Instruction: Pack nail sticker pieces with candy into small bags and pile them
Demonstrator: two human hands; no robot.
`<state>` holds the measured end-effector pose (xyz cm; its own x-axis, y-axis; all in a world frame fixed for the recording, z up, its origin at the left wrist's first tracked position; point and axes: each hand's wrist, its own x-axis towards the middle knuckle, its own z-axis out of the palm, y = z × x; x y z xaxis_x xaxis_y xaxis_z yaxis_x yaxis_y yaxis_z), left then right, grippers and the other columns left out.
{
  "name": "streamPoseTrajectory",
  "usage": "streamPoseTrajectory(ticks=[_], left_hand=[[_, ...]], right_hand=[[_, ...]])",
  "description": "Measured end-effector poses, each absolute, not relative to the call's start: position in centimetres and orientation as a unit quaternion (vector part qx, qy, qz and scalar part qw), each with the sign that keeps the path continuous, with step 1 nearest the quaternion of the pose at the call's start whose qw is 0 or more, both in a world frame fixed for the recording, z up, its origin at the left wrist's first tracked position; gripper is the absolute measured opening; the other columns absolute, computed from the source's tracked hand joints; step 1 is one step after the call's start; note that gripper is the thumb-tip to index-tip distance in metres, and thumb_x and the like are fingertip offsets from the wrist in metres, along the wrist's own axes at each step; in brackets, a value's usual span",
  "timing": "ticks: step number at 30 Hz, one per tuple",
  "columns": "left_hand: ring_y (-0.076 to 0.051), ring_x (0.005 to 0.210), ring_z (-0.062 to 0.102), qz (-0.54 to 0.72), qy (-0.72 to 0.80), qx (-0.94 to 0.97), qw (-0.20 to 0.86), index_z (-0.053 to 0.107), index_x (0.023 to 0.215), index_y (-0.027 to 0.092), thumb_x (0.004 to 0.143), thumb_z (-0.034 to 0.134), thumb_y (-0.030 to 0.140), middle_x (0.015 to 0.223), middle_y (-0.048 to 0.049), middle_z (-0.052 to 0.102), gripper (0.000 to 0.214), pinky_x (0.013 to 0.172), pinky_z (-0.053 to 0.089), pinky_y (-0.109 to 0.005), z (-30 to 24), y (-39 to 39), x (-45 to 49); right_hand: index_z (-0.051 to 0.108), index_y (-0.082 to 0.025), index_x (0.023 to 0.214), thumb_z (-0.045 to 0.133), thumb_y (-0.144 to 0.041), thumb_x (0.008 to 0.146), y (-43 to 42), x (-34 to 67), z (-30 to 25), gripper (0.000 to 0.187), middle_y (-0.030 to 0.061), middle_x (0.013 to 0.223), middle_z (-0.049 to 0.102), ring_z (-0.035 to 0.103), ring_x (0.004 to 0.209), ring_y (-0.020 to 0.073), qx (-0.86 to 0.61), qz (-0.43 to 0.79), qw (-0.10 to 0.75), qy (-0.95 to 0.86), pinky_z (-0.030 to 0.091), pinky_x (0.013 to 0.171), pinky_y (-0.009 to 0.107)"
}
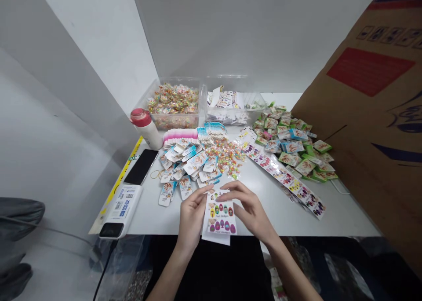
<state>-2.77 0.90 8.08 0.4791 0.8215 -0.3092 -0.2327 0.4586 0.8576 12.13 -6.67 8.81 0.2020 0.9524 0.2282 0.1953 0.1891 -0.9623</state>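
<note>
Left hand (pixel 193 217) and right hand (pixel 251 209) are pinching a sticker sheet (pixel 220 218) along its top edge, fingers curled inward.

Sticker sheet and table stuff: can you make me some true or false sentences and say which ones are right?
The left hand and the right hand both touch the sticker sheet. True.
The bottle has a blue cap. False: its cap is red.
The clear plastic tub holds lots of small colourful pieces. True.
The phone is white. False: it is black.
</note>
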Motion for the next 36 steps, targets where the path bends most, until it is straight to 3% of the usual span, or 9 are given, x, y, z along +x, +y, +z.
streamPoseTrajectory(ticks=[3,6,11,17,21,23,26,30,36], left_hand=[[-0.015,0.064,0.068,0.346,0.358,0.348,0.794,0.070,0.106,0.014,0.079,0.070,0.033,0.086,-0.0079,0.075,0.033,0.060,0.052,-0.022,8.4,1.3,-3.1],[-0.019,0.076,0.070,0.349,0.332,0.355,0.801,0.070,0.106,0.014,0.083,0.067,0.033,0.087,-0.0087,0.075,0.030,0.065,0.054,-0.024,8.4,1.2,-3.0],[-0.021,0.088,0.070,0.378,0.287,0.383,0.792,0.071,0.097,0.017,0.081,0.070,0.025,0.093,-0.0059,0.075,0.017,0.079,0.056,-0.031,7.6,0.3,-2.4],[-0.024,0.102,0.067,0.380,0.265,0.436,0.772,0.068,0.106,0.017,0.086,0.065,0.034,0.108,-0.0093,0.072,0.026,0.089,0.055,-0.037,8.0,-0.4,-2.4],[-0.020,0.090,0.070,0.381,0.352,0.456,0.723,0.066,0.110,0.017,0.080,0.072,0.027,0.099,-0.0070,0.074,0.032,0.080,0.058,-0.030,7.9,-0.4,-2.2],[-0.019,0.086,0.071,0.386,0.371,0.440,0.721,0.064,0.114,0.018,0.081,0.071,0.028,0.096,-0.0062,0.075,0.035,0.078,0.059,-0.029,7.7,-0.1,-2.1],[-0.020,0.089,0.070,0.375,0.356,0.409,0.752,0.065,0.114,0.017,0.081,0.070,0.029,0.097,-0.0070,0.075,0.035,0.080,0.058,-0.031,7.5,0.3,-2.3],[-0.022,0.091,0.069,0.347,0.332,0.383,0.789,0.066,0.111,0.015,0.088,0.059,0.040,0.101,-0.0100,0.072,0.034,0.079,0.058,-0.033,7.2,0.6,-2.5],[-0.017,0.081,0.069,0.343,0.397,0.430,0.734,0.063,0.117,0.018,0.076,0.074,0.033,0.086,-0.0032,0.070,0.045,0.073,0.057,-0.027,3.6,0.0,-2.0]], right_hand=[[0.067,-0.028,0.117,0.052,-0.009,0.085,-7.4,12.5,9.4,0.040,0.0088,0.124,0.050,0.049,0.116,0.0238,-0.556,0.274,0.480,-0.621,0.042,0.096,0.038],[0.066,-0.030,0.118,0.060,-0.014,0.084,-7.4,12.7,9.4,0.038,0.0082,0.128,0.048,0.048,0.118,0.0243,-0.557,0.264,0.467,-0.634,0.042,0.097,0.038],[0.071,-0.025,0.095,0.063,-0.024,0.087,-6.4,11.8,8.7,0.010,0.0060,0.105,0.060,0.057,0.100,0.0207,-0.563,0.299,0.594,-0.491,0.045,0.091,0.035],[0.062,-0.026,0.112,0.069,-0.023,0.081,-5.5,10.7,8.7,0.032,0.0037,0.106,0.064,0.057,0.101,0.0198,-0.488,0.457,0.682,-0.298,0.047,0.087,0.031],[0.066,-0.025,0.106,0.067,-0.021,0.079,-5.5,11.1,8.8,0.027,0.0038,0.096,0.063,0.059,0.090,0.0200,-0.499,0.467,0.660,-0.312,0.049,0.079,0.032],[0.071,-0.025,0.097,0.061,-0.021,0.083,-5.7,11.3,8.7,0.017,0.0050,0.096,0.058,0.057,0.092,0.0204,-0.538,0.387,0.642,-0.385,0.048,0.079,0.032],[0.075,-0.026,0.089,0.051,-0.016,0.088,-6.5,11.6,8.6,0.026,0.0070,0.101,0.054,0.056,0.094,0.0203,-0.583,0.245,0.586,-0.507,0.047,0.080,0.034],[0.073,-0.027,0.101,0.048,-0.007,0.085,-7.5,11.9,7.9,0.035,0.0077,0.107,0.054,0.057,0.093,0.0194,-0.597,0.176,0.518,-0.587,0.048,0.080,0.035],[0.067,-0.023,0.112,0.048,-0.022,0.090,-6.4,15.1,5.0,0.029,0.0073,0.103,0.062,0.061,0.088,0.0183,-0.672,0.217,0.447,-0.549,0.051,0.079,0.033]])
